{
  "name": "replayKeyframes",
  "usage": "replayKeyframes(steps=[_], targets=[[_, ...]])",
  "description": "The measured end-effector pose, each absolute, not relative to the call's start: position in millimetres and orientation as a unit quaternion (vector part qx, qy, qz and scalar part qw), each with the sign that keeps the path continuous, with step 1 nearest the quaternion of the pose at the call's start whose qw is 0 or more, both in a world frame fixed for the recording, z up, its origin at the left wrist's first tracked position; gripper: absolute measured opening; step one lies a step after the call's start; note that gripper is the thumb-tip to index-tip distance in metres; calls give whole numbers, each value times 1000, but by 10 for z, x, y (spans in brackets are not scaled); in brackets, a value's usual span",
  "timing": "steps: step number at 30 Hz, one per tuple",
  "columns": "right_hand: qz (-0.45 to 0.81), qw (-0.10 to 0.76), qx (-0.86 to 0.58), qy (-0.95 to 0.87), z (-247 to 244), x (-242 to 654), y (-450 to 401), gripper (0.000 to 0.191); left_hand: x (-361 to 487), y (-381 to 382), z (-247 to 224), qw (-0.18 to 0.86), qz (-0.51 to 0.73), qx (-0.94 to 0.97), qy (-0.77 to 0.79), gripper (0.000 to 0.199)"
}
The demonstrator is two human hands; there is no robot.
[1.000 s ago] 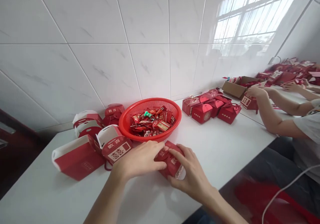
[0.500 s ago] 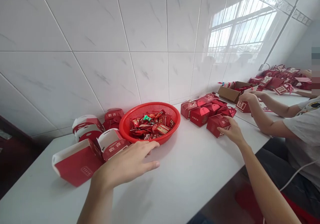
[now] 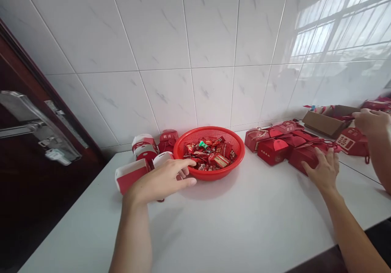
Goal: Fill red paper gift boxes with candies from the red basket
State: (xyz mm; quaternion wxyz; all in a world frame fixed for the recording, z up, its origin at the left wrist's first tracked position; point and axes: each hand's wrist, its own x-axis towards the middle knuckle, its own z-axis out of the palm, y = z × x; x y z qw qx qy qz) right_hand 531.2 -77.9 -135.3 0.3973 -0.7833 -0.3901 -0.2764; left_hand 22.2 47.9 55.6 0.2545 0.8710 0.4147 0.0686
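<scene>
My left hand point(image 3: 168, 179) hovers open by the near left rim of a red plastic basket point(image 3: 210, 176), index finger stretched out and nothing in it. Wrapped candies point(image 3: 221, 159), mostly red with one green, fill the basket. Behind my left hand stand open red gift boxes point(image 3: 131, 178) with white insides, partly hidden by it. My right hand point(image 3: 324, 171) has its fingers spread against the near side of a closed red gift box point(image 3: 301, 158). That box sits at the front of a cluster of closed red boxes point(image 3: 273, 150).
At the far right a co-worker's hand point(image 3: 374, 122) is above a tagged red box point(image 3: 351, 140). A brown cardboard carton point(image 3: 325, 122) stands behind it. White tiles point(image 3: 214, 98) line the table's back edge; a dark door point(image 3: 18, 175) is at left.
The view has swung left, bringing the door into sight. My right hand has pushed its box up against the cluster and its fingers have spread. My left hand is closer to the basket.
</scene>
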Motion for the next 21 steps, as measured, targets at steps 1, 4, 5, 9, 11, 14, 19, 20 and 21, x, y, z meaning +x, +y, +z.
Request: replayKeyframes(steps=[1, 4, 5, 9, 11, 14, 19, 20, 21], targets=[[-280, 417, -782, -369, -1289, 5163, -746, 66, 192, 509, 558, 244, 82, 870, 419, 49], [-276, 464, -724, -430, -1115, 4574, -623, 55, 106, 633, 565, 204, 164, 871, 416, 44], [-258, 474, -699, -469, -1079, 4355, -577, 50, 79, 683, 565, 194, 203, 866, 415, 42], [-120, 459, -604, -640, -1076, 3573, -397, 34, -24, 906, 529, 148, 361, 818, 422, 34], [-42, 442, -585, -679, -1122, 3309, -318, 37, -91, 995, 472, 141, 393, 800, 431, 31], [-2, 448, -573, -687, -1180, 3106, -222, 41, -212, 1036, 324, 138, 387, 791, 453, 27], [-14, 456, -566, -687, -1220, 3078, -161, 42, -346, 916, -69, 120, 359, 803, 461, 29], [-13, 455, -564, -689, -1226, 3083, -161, 44, -348, 892, -160, 109, 363, 803, 460, 30], [-10, 455, -563, -690, -1233, 3087, -162, 44, -341, 874, -251, 97, 369, 801, 462, 31]])
